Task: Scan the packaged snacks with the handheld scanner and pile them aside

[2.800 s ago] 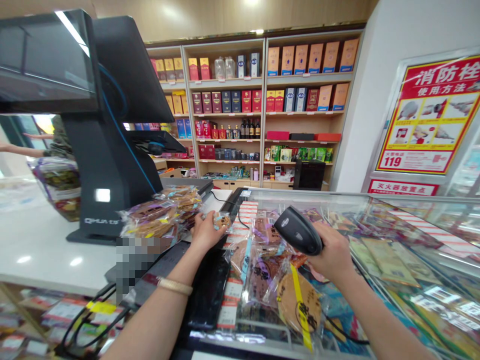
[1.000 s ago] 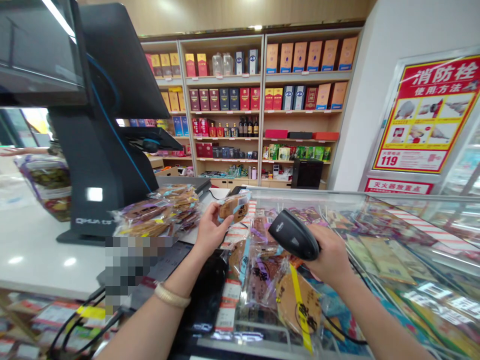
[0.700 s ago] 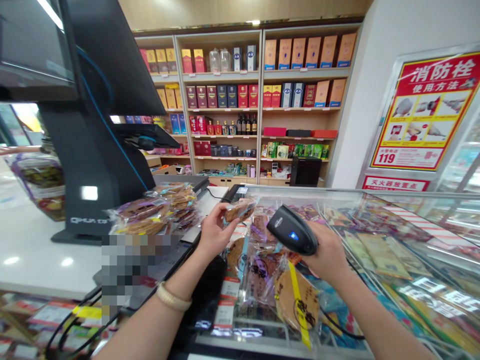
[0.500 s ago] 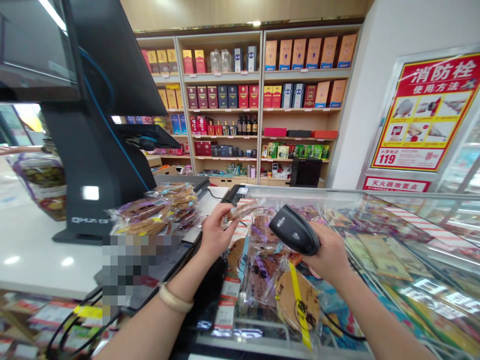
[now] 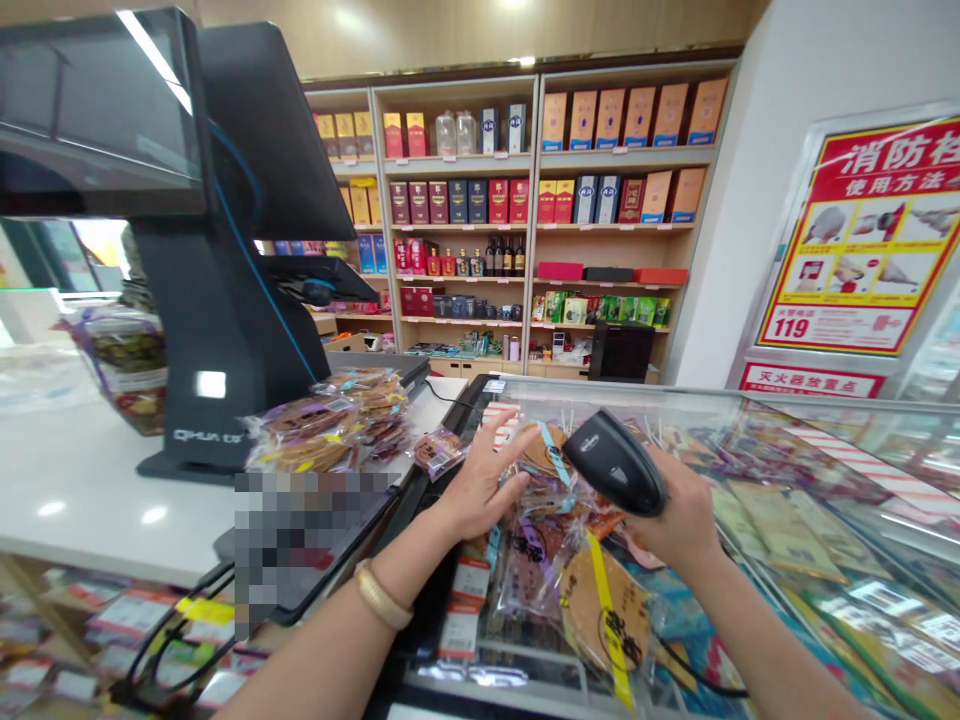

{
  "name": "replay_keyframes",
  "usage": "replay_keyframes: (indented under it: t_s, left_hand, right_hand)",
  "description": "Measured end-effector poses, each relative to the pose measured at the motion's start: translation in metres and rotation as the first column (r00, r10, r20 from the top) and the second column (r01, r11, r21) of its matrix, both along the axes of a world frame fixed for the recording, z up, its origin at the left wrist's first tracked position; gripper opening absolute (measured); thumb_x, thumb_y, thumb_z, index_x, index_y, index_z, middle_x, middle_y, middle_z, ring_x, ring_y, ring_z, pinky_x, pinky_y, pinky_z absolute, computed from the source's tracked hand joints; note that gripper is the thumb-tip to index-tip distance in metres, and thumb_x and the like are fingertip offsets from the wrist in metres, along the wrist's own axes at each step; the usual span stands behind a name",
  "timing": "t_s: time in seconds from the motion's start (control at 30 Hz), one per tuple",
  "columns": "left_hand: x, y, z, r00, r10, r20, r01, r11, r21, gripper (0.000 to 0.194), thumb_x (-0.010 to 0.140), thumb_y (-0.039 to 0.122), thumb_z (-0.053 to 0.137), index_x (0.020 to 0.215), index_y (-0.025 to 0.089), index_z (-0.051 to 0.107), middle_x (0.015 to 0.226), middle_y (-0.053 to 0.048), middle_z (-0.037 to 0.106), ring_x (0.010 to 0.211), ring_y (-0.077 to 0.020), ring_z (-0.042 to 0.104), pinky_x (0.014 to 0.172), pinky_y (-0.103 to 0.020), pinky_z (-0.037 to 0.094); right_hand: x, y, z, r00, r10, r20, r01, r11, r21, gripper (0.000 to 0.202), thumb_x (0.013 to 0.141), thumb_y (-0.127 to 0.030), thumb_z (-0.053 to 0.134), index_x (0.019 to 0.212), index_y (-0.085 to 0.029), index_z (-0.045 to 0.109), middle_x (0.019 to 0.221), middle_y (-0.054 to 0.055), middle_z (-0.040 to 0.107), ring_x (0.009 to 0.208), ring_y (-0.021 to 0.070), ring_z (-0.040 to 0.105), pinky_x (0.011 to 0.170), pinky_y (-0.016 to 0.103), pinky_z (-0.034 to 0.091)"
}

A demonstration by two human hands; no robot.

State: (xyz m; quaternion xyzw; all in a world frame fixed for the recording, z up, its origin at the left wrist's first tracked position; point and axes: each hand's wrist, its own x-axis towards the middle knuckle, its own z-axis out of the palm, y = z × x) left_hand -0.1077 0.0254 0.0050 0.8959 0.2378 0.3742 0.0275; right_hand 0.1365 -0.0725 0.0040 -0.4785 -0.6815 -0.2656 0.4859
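Note:
My left hand, a bangle on its wrist, has its fingers spread beside a round wafer pack with a blue strip; nothing is held in it. My right hand is wrapped round a black barcode scanner, its head pointing left over the packs. Below the scanner lies a round wafer pack with a yellow strip. A small purple-edged pack rests on the counter edge, left of my left hand. Farther left, a pile of wafer packs sits by the black register stand.
At the left stands a register screen on the white counter, with a bagged item behind it. Loose black cables hang at the lower left. Shelves of boxes line the back. A glass-topped case spans the right.
My left hand has let go of a small pack, which now lies at the counter edge, and has moved right over the packs, fingers spread. The view has shifted slightly left.

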Motion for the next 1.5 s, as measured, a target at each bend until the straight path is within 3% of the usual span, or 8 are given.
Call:
replay_keyframes:
  t_s: [0.1, 0.2, 0.3, 0.5, 0.7, 1.07, 1.23, 1.5]
  left_hand:
    - [-0.016, 0.017, 0.003, 0.933, 0.334, 0.132, -0.325, 0.942, -0.088, 0.051, 0.088, 0.029, 0.047, 0.14, 0.024, 0.046, 0.141, -0.013, 0.042, 0.133, -0.0261, 0.04, 0.11, -0.042, 0.034]
    - [-0.037, 0.036, 0.004, 0.71, 0.702, -0.051, -0.687, 0.676, -0.265, 0.057, 0.082, 0.037, 0.055, 0.136, 0.02, 0.05, 0.137, -0.018, 0.045, 0.126, -0.0329, 0.048, 0.104, -0.044, 0.039]
    - [-0.051, 0.045, 0.001, 0.605, 0.737, -0.301, -0.792, 0.518, -0.324, 0.067, 0.079, 0.048, 0.058, 0.137, 0.017, 0.048, 0.138, -0.023, 0.046, 0.121, -0.0383, 0.052, 0.097, -0.045, 0.042]
    - [-0.052, 0.047, -0.008, 0.646, 0.673, -0.36, -0.763, 0.583, -0.28, 0.056, 0.078, 0.048, 0.058, 0.126, 0.017, 0.056, 0.124, -0.02, 0.061, 0.122, -0.0361, 0.051, 0.097, -0.042, 0.04]
    - [-0.052, 0.048, -0.012, 0.601, 0.713, -0.362, -0.798, 0.514, -0.315, 0.07, 0.064, 0.046, 0.071, 0.127, 0.022, 0.053, 0.141, -0.02, 0.046, 0.131, -0.041, 0.04, 0.1, -0.045, 0.037]
    - [-0.052, 0.053, -0.014, 0.644, 0.753, -0.134, -0.704, 0.516, -0.488, 0.073, 0.053, 0.036, 0.082, 0.118, 0.011, 0.058, 0.119, -0.021, 0.059, 0.113, -0.0329, 0.057, 0.091, -0.034, 0.044]
    - [-0.051, 0.06, -0.013, 0.679, 0.735, 0.0, -0.61, 0.564, -0.557, 0.015, 0.068, 0.024, 0.069, 0.079, 0.014, 0.066, 0.08, -0.01, 0.069, 0.082, -0.0244, 0.066, 0.074, -0.031, 0.047]
    - [-0.046, 0.05, 0.002, 0.605, 0.613, 0.508, -0.489, 0.789, -0.37, 0.009, 0.081, 0.027, 0.055, 0.085, 0.018, 0.053, 0.08, -0.001, 0.06, 0.075, -0.0146, 0.058, 0.072, -0.026, 0.045]
  right_hand:
    - [-0.001, 0.0, 0.0, 1.0, 0.002, 0.002, -0.002, 1.0, -0.011, 0.008, 0.076, -0.03, 0.055, 0.073, -0.022, 0.058, 0.063, 0.002, 0.06, 0.059, 0.0181, 0.058, 0.055, 0.028, 0.042]
    - [-0.002, 0.0, 0.001, 1.0, 0.012, 0.017, -0.011, 1.0, -0.017, 0.008, 0.076, -0.029, 0.056, 0.076, -0.022, 0.059, 0.062, 0.001, 0.058, 0.058, 0.0175, 0.057, 0.054, 0.027, 0.04]
    - [-0.002, -0.001, 0.001, 0.999, 0.015, 0.033, -0.014, 1.0, -0.025, 0.008, 0.076, -0.03, 0.057, 0.075, -0.022, 0.058, 0.061, 0.0, 0.057, 0.058, 0.0171, 0.056, 0.054, 0.026, 0.04]
    - [0.002, 0.0, -0.003, 0.996, 0.035, 0.079, -0.037, 0.999, 0.015, 0.015, 0.077, -0.036, 0.06, 0.083, -0.022, 0.061, 0.068, 0.002, 0.064, 0.06, 0.0192, 0.061, 0.055, 0.028, 0.044]
    - [0.006, 0.002, -0.006, 0.986, 0.043, 0.161, -0.058, 0.994, 0.092, 0.017, 0.078, -0.028, 0.054, 0.092, -0.022, 0.061, 0.075, 0.005, 0.068, 0.065, 0.0219, 0.064, 0.055, 0.031, 0.046]
    - [0.012, 0.004, -0.009, 0.973, 0.003, 0.231, -0.022, 0.997, 0.08, 0.019, 0.078, -0.022, 0.051, 0.094, -0.02, 0.061, 0.077, 0.005, 0.069, 0.066, 0.0213, 0.066, 0.058, 0.03, 0.047]
    - [0.009, 0.003, -0.009, 0.972, 0.003, 0.233, -0.011, 0.999, 0.033, 0.021, 0.077, -0.024, 0.051, 0.095, -0.02, 0.062, 0.077, 0.004, 0.069, 0.068, 0.0213, 0.066, 0.059, 0.029, 0.048]
    - [0.0, 0.002, -0.007, 0.978, 0.073, 0.195, -0.049, 0.991, -0.126, 0.02, 0.075, -0.03, 0.057, 0.09, -0.02, 0.065, 0.079, 0.007, 0.071, 0.069, 0.0216, 0.067, 0.059, 0.029, 0.051]
